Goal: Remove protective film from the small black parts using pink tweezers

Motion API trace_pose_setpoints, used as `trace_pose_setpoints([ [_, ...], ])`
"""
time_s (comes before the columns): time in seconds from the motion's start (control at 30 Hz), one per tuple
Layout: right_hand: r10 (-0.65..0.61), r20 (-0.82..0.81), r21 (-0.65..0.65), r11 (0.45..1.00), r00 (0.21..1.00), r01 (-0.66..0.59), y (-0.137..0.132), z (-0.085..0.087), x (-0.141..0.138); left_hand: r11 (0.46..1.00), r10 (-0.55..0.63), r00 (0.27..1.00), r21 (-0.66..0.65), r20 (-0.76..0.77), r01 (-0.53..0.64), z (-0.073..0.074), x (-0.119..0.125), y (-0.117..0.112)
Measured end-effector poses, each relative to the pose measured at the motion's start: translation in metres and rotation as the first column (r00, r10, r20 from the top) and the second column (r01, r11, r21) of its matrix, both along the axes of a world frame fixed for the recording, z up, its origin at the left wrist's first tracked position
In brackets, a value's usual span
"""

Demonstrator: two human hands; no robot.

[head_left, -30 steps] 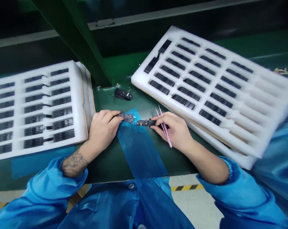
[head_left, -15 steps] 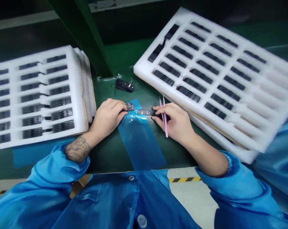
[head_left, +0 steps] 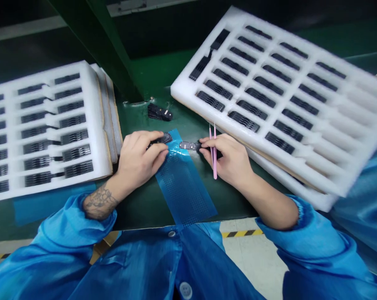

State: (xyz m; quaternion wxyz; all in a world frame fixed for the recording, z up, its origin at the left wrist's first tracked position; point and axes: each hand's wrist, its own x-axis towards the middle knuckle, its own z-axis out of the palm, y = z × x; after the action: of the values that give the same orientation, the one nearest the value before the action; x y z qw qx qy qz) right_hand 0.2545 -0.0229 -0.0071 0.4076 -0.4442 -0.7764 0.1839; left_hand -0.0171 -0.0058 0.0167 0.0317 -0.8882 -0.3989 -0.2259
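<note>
My left hand is closed over a stack of small black circuit boards, at the upper left edge of a perforated blue film strip. Its fingers hide part of the stack. My right hand pinches one end of a narrow dark circuit board between thumb and fingertips. The board's free end points left, over the film's upper part. Pink tweezers are also held in the right hand, with their tips pointing away from me and apart.
Another pile of black boards lies beyond the film, near the foot of a green post. White foam trays holding black parts are stacked at left. More foam trays stand at right, with several vacant slots. All rest on a green bench.
My left hand has shifted slightly left and its fingers now reach further over the stack. My right hand still holds the board and tweezers. The whole view has moved a little.
</note>
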Motion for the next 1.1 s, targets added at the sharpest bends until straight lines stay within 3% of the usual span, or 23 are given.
trace_pose_setpoints([
  [0.1,0.105,-0.234,-0.123,0.983,0.967,-0.137,-0.006,0.004,0.001,0.991,-0.125,0.992,-0.041,-0.013,0.124,-0.003,0.007,-0.004],
  [0.2,0.161,-0.437,-0.284,0.909,0.885,-0.306,-0.01,0.008,0.001,0.978,-0.165,0.984,-0.14,-0.067,0.155,-0.01,0.011,-0.004],
  [0.27,0.118,-0.43,-0.381,0.875,0.895,-0.298,-0.01,0.009,-0.001,0.973,-0.167,0.984,-0.17,-0.066,0.154,-0.014,0.012,-0.002],
  [0.37,-0.031,-0.369,-0.549,0.813,0.929,-0.191,-0.007,0.011,-0.005,0.976,-0.16,0.985,-0.161,-0.06,0.148,-0.016,0.013,-0.002],
  [0.47,-0.112,-0.383,-0.64,0.748,0.917,-0.176,-0.005,0.012,-0.008,0.977,-0.135,0.99,-0.173,-0.046,0.125,-0.017,0.015,-0.003],
  [0.53,-0.101,-0.393,-0.626,0.757,0.914,-0.185,-0.004,0.012,-0.009,0.97,-0.119,0.993,-0.214,-0.022,0.112,-0.018,0.016,-0.003],
  [0.7,-0.032,-0.333,-0.481,0.865,0.942,-0.141,-0.004,0.01,-0.013,0.962,-0.105,0.994,-0.25,0.026,0.108,-0.02,0.018,-0.003],
  [0.87,-0.056,-0.292,-0.463,0.882,0.955,-0.09,-0.005,0.008,-0.018,0.971,-0.122,0.992,-0.204,0.029,0.126,-0.019,0.019,-0.004],
  [1.1,-0.033,-0.305,-0.446,0.888,0.952,-0.112,-0.006,0.007,-0.016,0.977,-0.132,0.991,-0.165,0.037,0.136,-0.02,0.019,-0.003],
])
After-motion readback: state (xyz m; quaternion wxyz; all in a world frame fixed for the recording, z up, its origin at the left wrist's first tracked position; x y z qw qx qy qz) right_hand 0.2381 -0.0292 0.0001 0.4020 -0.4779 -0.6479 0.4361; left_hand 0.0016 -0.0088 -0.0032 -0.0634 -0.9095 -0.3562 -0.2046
